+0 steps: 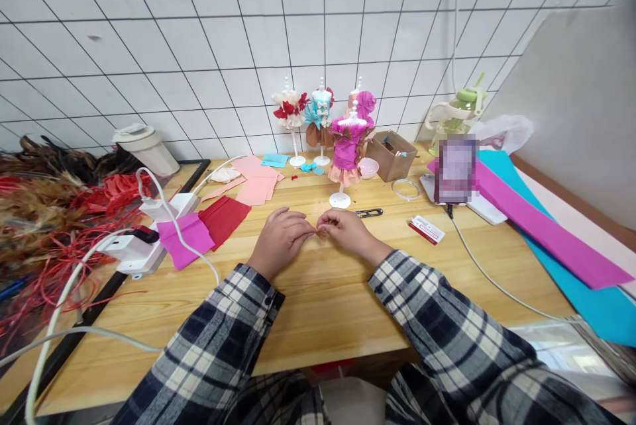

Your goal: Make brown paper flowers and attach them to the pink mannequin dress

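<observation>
My left hand [282, 239] and my right hand [345, 230] meet fingertip to fingertip over the wooden table [328, 306]. Between the pinched fingers shows a small brown scrap [321, 234], mostly hidden; its exact shape is too small to tell. The fingers of both hands are closed around it. Just beyond my right hand lie black thread snips [370, 213]. Behind the hands stands a small white mannequin in a magenta and peach paper dress [345, 147], with three more dressed mannequins behind it, one of them in blue and brown [320, 114].
Red paper [224, 221], magenta paper [185, 239] and peach paper [258, 183] lie left, near power strips with cables and feathers [40, 213]. Rightward are a cardboard box [391, 155], a wire coil [406, 190], a card box [427, 230], a propped phone [454, 170] and long paper sheets [546, 220].
</observation>
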The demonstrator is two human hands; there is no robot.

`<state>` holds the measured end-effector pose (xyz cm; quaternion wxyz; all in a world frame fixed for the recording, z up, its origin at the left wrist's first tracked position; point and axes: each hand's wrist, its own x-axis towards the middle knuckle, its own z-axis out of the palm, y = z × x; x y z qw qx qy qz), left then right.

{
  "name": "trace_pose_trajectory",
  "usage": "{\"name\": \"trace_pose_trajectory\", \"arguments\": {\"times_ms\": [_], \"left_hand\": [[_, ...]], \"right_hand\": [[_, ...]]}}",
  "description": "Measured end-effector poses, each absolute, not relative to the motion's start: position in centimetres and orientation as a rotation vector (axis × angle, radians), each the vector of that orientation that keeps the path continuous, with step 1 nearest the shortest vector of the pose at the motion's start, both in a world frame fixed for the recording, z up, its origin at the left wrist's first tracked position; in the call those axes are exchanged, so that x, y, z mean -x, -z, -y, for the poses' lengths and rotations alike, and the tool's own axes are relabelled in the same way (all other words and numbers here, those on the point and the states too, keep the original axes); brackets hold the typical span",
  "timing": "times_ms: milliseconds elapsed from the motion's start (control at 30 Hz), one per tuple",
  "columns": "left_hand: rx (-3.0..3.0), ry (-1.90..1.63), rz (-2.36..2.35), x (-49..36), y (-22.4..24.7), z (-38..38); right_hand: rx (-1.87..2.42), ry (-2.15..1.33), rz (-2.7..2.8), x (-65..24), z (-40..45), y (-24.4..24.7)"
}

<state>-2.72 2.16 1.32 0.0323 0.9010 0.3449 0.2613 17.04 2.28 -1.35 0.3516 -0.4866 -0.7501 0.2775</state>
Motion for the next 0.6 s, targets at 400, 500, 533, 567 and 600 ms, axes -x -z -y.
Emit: {"name": "trace_pose_trajectory", "arguments": {"times_ms": [400, 500, 533, 567, 600], "left_hand": [[-3.100, -0.436, -0.834, 2.5, -1.4, -2.0], [-3.085, -0.430, -0.878, 2.0, -1.4, -1.7], [-3.077, -0.439, -0.901, 1.9, -1.4, -1.6], [-3.068, -0.451, -0.925, 1.8, -1.3, -1.5], [-3.058, -0.460, -0.948, 1.6, -1.3, -1.5]], "right_hand": [[1.251, -0.144, 2.483, -18.2, -1.7, -0.4], [1.242, -0.035, 2.554, -17.6, -1.0, -1.0], [1.241, -0.004, 2.568, -17.4, -0.8, -1.2], [1.243, 0.029, 2.578, -17.3, -0.6, -1.4], [1.246, 0.062, 2.583, -17.1, -0.4, -1.5]]}}
